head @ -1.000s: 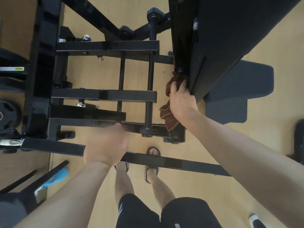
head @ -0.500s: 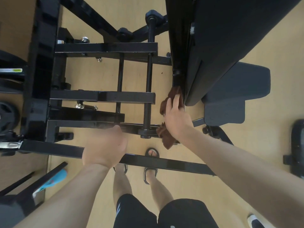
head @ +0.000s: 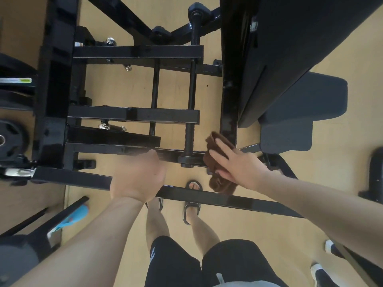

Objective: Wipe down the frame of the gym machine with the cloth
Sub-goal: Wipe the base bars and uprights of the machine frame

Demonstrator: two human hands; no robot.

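The gym machine's black steel frame fills the upper left, seen from above. My right hand presses a brown cloth with spread, straight fingers against the lower end of a black frame bar, where it meets a cross bar beside a threaded rod. Part of the cloth hangs below the hand. My left hand, slightly blurred, grips a black cross bar of the frame, its fingers curled over the far side.
Dark padded seat sections lie right of the wiped bar. A weight plate stands at the left edge. A long bar crosses above my sandalled feet. A light-blue object lies lower left, white-soled shoes lower right.
My right hand has slid the cloth down the frame bar towards me, from beside the pad's edge to the bar's lower end. The left hand stays on its bar.
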